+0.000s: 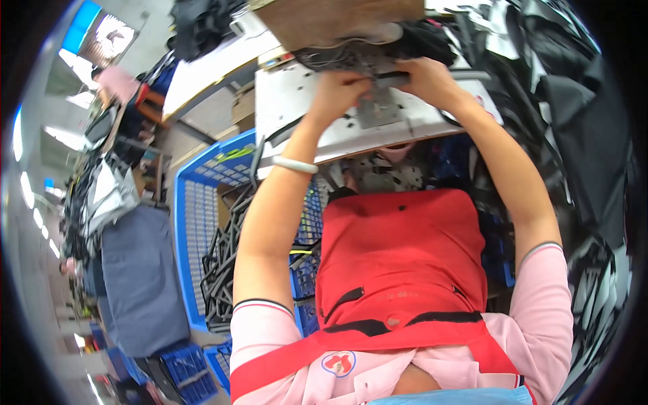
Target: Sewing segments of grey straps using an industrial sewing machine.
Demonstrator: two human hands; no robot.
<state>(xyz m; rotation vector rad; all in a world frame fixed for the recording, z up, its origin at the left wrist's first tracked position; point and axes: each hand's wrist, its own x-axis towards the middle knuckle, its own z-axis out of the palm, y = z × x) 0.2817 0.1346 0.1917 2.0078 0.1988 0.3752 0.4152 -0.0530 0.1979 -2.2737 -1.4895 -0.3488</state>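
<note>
Both my hands are at a sewing machine, over its metal plate (379,113) set in a white table (283,91). My left hand (335,96) is closed, thumb and fingers pinched together left of the needle area; what they hold is hidden. My right hand (430,82) pinches a dark strip (391,79) that lies across the machine just above the plate. A grey-black length (471,75) shows beyond the right hand, perhaps part of the same strip. The needle itself is too small to make out.
A blue plastic basket (181,233) holding many dark strips (226,270) stands left of my lap. A brown box-like panel (337,23) overhangs the machine. Black and grey material (584,135) is heaped at right. Folded blue-grey cloth (143,280) lies farther left; a person (121,86) sits beyond.
</note>
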